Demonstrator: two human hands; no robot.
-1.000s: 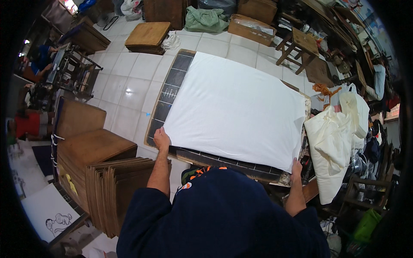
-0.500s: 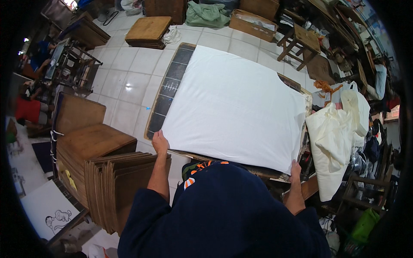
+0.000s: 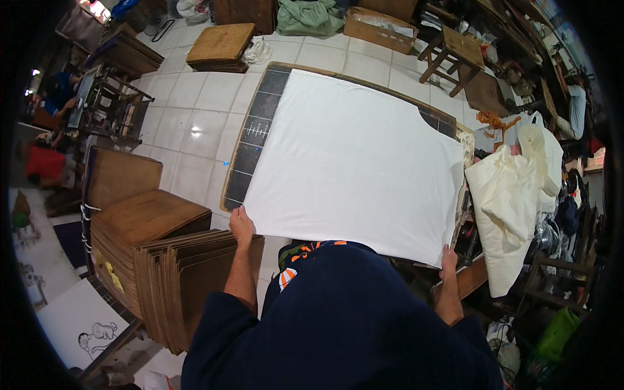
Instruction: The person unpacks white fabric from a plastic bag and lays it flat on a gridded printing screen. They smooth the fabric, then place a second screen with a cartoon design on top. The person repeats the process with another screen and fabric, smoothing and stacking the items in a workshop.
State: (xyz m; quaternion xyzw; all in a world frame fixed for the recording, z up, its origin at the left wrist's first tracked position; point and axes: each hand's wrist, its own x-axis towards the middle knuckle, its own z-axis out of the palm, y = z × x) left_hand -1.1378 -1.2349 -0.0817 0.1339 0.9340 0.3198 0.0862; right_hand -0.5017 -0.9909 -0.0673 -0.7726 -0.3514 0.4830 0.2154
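A white cloth panel (image 3: 354, 159) with a curved cutout at its far right lies spread over a dark board (image 3: 270, 104) with white ruled lines and a brown rim. My left hand (image 3: 242, 226) pinches the panel's near left corner. At the near right corner, my right hand (image 3: 448, 259) grips the same cloth. Between the two hands the near edge is drawn fairly straight and hangs over the board's near side. Dark ruled squares show along the board's left side and past the cutout.
Thin brown boards (image 3: 195, 260) stand stacked at my left, beside a white sheet with a line drawing (image 3: 97, 338). Cream cloth (image 3: 504, 208) hangs at the right. A wooden stool (image 3: 455, 58) and a cardboard box (image 3: 380, 29) stand beyond. Other people work at far left.
The cloth panel has been drawn toward me, so more of the board's far rim and the curved cutout shows. Both hands still hold its near corners.
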